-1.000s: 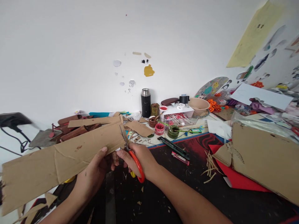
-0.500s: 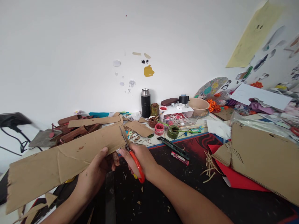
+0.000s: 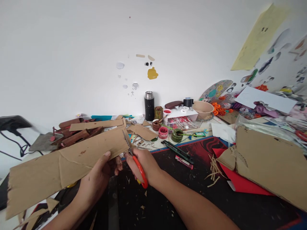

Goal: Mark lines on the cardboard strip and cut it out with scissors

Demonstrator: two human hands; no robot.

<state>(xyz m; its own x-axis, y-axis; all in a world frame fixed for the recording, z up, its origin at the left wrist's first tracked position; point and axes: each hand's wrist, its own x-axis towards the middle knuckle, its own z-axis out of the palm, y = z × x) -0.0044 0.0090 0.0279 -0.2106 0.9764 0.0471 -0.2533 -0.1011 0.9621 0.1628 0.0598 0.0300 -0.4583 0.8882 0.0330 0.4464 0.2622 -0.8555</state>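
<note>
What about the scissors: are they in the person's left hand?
No, the red-handled scissors are in the right hand, while the left hand holds the long cardboard strip.

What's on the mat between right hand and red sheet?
Head view, from the right hand toward the red sheet: dark green cutter, pink packet beside it, then tan twine strands, with dark mat showing between.

I see a black flask (image 3: 149, 108) with a silver top. Left of the flask, the tan cardboard strip (image 3: 72, 161) bears reddish-brown blotches; in front of the flask, the scissors (image 3: 140, 168) show an orange-red handle. Right of the flask, a grey disc (image 3: 216, 90) is splashed turquoise and yellow.
</note>
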